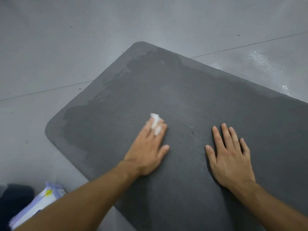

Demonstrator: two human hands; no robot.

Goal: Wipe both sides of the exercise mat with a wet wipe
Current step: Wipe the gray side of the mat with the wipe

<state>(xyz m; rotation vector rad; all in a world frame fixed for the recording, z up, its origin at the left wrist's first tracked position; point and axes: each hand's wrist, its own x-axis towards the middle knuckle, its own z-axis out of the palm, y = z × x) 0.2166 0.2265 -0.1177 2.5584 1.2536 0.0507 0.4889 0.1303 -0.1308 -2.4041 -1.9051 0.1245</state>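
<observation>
Here the left hand (146, 147) presses a wipe (155, 124) flat-fingered onto the mat (183, 90), near its left end; the right hand (231, 157) rests spread beside it, the mat's length running off rightward.

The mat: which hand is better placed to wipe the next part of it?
Left. The left hand presses the wet wipe on the mat with its fingers; the right hand lies flat on the mat, holding nothing, probably only steadying it.
</observation>
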